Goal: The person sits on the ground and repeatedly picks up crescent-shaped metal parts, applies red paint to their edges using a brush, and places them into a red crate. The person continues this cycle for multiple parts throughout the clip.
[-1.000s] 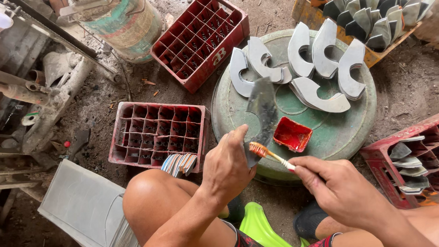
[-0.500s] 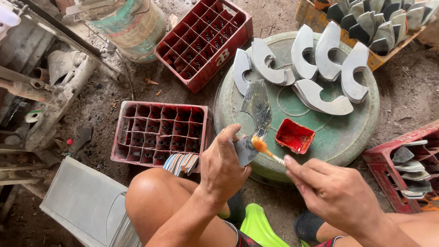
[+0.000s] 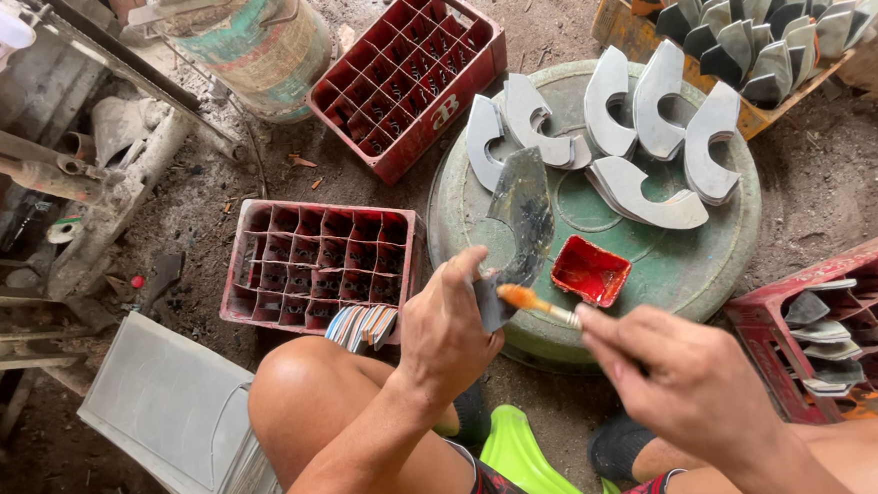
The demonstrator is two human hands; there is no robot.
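Observation:
My left hand (image 3: 446,335) grips the lower end of a curved grey metal blade (image 3: 520,218), holding it upright over the round green lid (image 3: 680,254). A small paintbrush (image 3: 534,302) with an orange-red tip is pinched in my right hand (image 3: 689,384); its tip touches the blade near my left thumb. Just right of the brush, a small red tray of red paint (image 3: 588,271) sits on the lid. Several grey curved blades (image 3: 634,137) lie on the lid's far half.
An empty red crate (image 3: 320,263) stands left of my knee, another (image 3: 405,73) farther back. A red crate (image 3: 844,326) at right holds several blades. A wooden box of blades (image 3: 748,35) sits top right. A painted drum (image 3: 253,46) stands behind, and grey sheets (image 3: 167,412) lie at lower left.
The brush tip has moved left from beside the paint tray onto the lower part of the blade. My left hand still holds the blade upright, shifted slightly.

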